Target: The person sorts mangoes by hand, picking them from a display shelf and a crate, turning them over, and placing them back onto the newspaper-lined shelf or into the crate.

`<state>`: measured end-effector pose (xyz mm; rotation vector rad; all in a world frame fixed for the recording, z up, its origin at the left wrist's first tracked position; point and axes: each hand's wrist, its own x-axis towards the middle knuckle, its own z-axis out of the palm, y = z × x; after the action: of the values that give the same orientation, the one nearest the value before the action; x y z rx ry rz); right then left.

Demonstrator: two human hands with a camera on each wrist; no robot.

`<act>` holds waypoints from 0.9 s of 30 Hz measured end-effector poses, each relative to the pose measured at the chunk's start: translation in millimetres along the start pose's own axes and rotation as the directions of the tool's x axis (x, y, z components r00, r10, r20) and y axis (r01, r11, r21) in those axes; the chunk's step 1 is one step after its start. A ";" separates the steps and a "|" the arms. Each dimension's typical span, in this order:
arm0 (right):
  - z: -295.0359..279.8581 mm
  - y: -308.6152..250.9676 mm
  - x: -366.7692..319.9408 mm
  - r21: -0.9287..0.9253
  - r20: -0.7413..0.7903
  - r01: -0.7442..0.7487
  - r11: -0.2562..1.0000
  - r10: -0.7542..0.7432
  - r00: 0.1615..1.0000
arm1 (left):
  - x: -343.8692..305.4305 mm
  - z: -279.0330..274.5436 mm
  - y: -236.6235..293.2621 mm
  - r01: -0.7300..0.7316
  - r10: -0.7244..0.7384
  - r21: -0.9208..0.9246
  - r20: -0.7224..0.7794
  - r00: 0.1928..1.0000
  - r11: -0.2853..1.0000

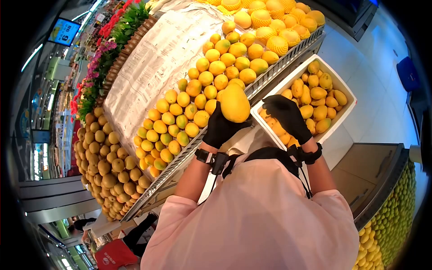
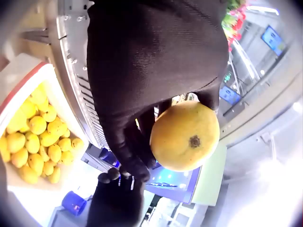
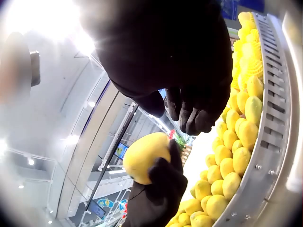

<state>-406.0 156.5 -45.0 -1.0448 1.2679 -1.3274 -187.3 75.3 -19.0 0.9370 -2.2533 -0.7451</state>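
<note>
the left hand, in a black knit glove, curls its fingers and thumb round a large yellow oval mango and holds it up in the air, above the lower front edge of a sloped fruit stand and clear of the other fruit; the left wrist view shows the mango's dark stem scar turned toward the camera. the right hand, gloved in black too, hangs just beside it with loosely spread fingers that grip nothing, above a white foam box filled with smaller yellow mangoes. the stand's slope is lined with sheets of printed newspaper, and a loose heap of round yellow-orange mangoes lies on it against a grey slotted metal rail. higher up sit mangoes wrapped in yellow foam netting. to the left lies a pile of brownish-yellow round fruit, and behind it a row of red and pink flowers. the box stands over a pale glossy shop floor, and a blue hanging screen glows at the far left
</note>
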 end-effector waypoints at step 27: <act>19.2 39.8 18.6 0.542 0.325 -0.315 0.780 0.151 0.934 | -42.4 -0.1 -44.6 0.548 -0.494 -0.667 0.297 0.817 0.505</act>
<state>-386.3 136.5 -83.9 -0.5685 0.6780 -1.2180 -143.3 80.7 -61.6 1.1633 -1.4118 -1.8150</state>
